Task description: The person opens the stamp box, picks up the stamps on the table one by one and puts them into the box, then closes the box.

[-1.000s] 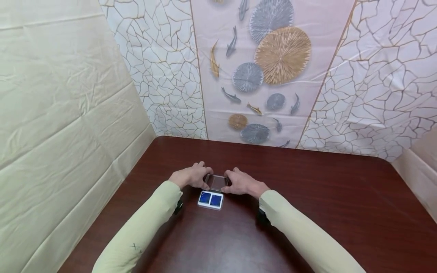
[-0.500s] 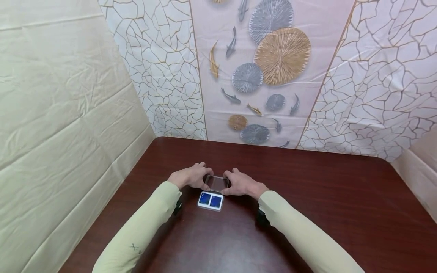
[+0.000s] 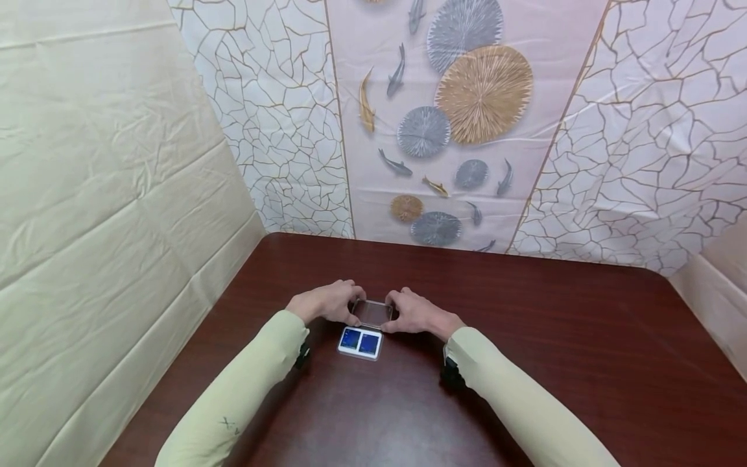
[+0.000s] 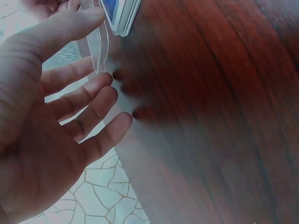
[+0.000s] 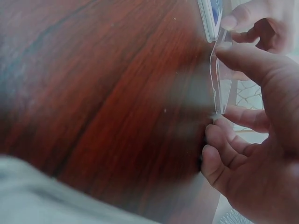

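A small flat case lies on the table, its white base [image 3: 359,343] holding two dark blue squares side by side. At its far edge is a clear plastic lid [image 3: 372,313], swung open away from the base. My left hand [image 3: 331,302] pinches the lid's left side between thumb and forefinger, the other fingers spread with tips at the tabletop in the left wrist view. From the right side, my right hand [image 3: 415,312] pinches the same lid with thumb and forefinger. In the right wrist view, the transparent lid [image 5: 217,79] stretches between thumb and forefinger, and the remaining fingers touch down beside it.
The dark red wooden table [image 3: 560,350] reaches back to a patterned wall covering [image 3: 432,130] with fish and round leaves. A cream cloth wall [image 3: 117,214] runs along the left edge. Dark wrist devices sit under both cream sleeves [image 3: 257,376].
Both hands stay at the clear lid with almost the same grip. The right hand has shifted very slightly to the right; the base of the case has not visibly moved.
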{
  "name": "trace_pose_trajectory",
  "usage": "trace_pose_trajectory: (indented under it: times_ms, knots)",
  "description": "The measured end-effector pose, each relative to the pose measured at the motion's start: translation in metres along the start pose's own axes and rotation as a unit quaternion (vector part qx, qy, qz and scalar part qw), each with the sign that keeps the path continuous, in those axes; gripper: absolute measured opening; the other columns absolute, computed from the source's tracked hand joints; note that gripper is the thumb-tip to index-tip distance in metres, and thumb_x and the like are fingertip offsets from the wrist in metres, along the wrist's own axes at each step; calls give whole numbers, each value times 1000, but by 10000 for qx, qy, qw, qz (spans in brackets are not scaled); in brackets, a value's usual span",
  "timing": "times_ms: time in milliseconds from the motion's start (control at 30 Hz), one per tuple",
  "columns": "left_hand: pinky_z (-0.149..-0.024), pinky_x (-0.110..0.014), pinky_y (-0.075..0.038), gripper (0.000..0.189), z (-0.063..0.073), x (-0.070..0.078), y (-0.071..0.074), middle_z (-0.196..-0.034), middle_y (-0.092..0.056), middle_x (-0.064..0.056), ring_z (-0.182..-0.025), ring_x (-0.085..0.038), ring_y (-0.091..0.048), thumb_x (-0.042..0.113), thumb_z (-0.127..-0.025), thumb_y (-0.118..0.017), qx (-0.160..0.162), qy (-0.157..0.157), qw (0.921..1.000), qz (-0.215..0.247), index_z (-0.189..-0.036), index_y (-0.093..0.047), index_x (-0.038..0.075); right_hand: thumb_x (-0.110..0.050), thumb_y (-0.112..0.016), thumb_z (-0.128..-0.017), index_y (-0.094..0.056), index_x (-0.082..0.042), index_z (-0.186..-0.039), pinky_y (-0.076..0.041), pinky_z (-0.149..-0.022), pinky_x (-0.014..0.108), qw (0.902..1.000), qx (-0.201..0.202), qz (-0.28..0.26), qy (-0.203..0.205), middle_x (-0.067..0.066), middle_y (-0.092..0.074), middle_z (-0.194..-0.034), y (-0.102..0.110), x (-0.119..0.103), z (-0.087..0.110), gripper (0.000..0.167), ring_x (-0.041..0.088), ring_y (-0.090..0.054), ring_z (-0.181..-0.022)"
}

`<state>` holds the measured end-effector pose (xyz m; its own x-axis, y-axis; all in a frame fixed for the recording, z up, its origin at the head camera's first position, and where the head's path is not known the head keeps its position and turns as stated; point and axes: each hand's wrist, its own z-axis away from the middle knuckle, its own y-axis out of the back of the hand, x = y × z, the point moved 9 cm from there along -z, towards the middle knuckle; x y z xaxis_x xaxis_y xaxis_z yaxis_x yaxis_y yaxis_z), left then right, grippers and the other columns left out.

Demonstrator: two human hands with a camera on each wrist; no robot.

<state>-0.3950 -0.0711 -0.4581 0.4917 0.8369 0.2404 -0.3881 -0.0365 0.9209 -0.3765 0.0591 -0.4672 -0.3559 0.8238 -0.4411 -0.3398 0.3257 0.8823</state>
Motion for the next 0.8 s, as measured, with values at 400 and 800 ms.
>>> trace_pose_trajectory:
  times_ms: [400,800]
  knots:
    - [-94,-36,-48,52,4,0,3,-116,-56,-3,-103,-16,-55,38,-84,-76,11,-12,9992,409,-129,-57,19,-44,-78,-79,-58,-10,-122,-47,-78,33,9997,115,-147,187,5,-55,-99,3,-1,3,58,15,-52,-85]
    - [-94,-37,-48,52,18,5,4,-117,-55,-3,-102,-15,-54,38,-85,-75,-17,108,9985,544,-130,-56,20,-40,-78,-81,-59,-9,-120,-48,-78,32,9989,213,-268,318,0,-59,-98,6,-11,17,53,12,-54,-84]
